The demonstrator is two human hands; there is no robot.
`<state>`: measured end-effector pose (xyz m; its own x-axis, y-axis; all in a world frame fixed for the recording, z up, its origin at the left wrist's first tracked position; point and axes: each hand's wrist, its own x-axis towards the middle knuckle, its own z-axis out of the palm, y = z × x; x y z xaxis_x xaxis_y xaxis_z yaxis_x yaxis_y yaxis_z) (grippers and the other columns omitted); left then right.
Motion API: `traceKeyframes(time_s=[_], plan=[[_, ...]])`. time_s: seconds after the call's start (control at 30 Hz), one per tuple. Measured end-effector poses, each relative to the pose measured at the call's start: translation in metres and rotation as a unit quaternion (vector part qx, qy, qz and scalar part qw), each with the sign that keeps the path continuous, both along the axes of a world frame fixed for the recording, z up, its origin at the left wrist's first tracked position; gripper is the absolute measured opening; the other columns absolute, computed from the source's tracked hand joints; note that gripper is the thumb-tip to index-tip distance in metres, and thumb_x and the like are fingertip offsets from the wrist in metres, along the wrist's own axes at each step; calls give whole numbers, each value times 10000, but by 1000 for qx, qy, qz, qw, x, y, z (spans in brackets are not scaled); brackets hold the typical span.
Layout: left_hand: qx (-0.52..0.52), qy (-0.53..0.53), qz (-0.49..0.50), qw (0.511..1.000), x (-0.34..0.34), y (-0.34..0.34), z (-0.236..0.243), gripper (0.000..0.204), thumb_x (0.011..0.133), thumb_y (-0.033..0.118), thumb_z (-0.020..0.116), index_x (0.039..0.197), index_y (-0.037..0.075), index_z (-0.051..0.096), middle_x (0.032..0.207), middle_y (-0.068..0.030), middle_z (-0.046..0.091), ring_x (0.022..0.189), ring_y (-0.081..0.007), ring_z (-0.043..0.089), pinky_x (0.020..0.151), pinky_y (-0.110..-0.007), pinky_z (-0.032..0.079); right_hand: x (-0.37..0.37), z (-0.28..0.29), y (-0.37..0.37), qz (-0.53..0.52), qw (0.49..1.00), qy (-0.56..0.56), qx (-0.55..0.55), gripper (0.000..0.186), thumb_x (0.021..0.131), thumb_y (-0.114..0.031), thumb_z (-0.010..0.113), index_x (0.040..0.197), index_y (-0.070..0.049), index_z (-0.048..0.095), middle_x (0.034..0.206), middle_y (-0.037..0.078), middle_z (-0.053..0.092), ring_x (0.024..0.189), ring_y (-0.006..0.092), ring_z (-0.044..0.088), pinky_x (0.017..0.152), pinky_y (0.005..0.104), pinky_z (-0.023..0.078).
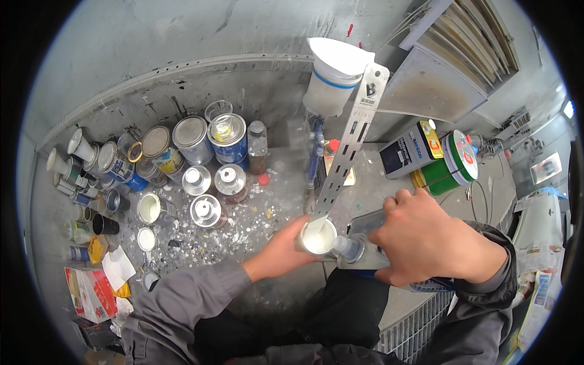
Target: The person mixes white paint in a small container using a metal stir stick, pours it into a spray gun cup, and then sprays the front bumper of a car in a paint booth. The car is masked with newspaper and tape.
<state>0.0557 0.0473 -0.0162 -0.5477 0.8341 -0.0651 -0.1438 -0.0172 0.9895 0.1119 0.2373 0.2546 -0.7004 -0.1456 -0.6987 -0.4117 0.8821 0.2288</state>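
Observation:
My left hand (285, 248) is wrapped round a small cup (319, 238) with whitish liquid in it. A long slotted metal mixing stick (348, 152) stands in the cup and leans up to the right. My right hand (420, 237) grips a rectangular metal can (360, 263), tilted toward the cup. The can's translucent spout (349, 247) is at the cup's right rim; whether liquid runs from it I cannot tell. Beyond the stick is a spray gun (317, 143) with a white cup (328, 94), topped by a white paper strainer (340, 58).
Paint-spattered bench (274, 228) ahead. Several paint tins, including a blue one (230, 139), and spouted cans (205, 211) crowd its left. A dark rectangular can (401, 157) and a green canister (450, 170) stand at right. A red-and-white box (91, 295) lies lower left; a floor grating (417, 325) is lower right.

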Motion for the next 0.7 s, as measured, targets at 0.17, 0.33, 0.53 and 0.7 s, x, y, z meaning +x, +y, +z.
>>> traceKeyframes(time_s=[0.17,0.33,0.53,0.7], plan=[[-1,58,22,998,3,1,-18,869,823,153,926,1548,9,469,1468,-216,547,1374,-368,560,1150,-432,463,-16,-12,-16,-13,998,-48,34,480,767,-534,805,1013,-124,844,952,171,699,1016,365,648,855,447,524],[-15,65,45,997,3,-2,-22,879,820,151,920,1555,3,462,1480,-228,532,1382,-389,550,1144,-434,465,-28,-19,-30,-26,995,-74,55,491,784,-537,795,1033,-117,844,1016,174,723,1057,364,651,894,453,527],[-60,93,28,993,0,-5,-14,840,847,11,858,1575,19,440,1555,-155,429,1369,-269,571,985,-349,631,-37,-19,-40,-52,989,-108,86,450,830,-390,734,1125,-64,830,1124,135,768,1115,323,660,942,428,502],[-69,89,27,993,-2,-6,-11,847,846,23,865,1578,21,438,1557,-158,428,1372,-273,567,984,-346,631,-39,-18,-43,-57,989,-110,86,451,829,-377,728,1134,-59,827,1142,142,766,1134,329,660,946,431,505]])
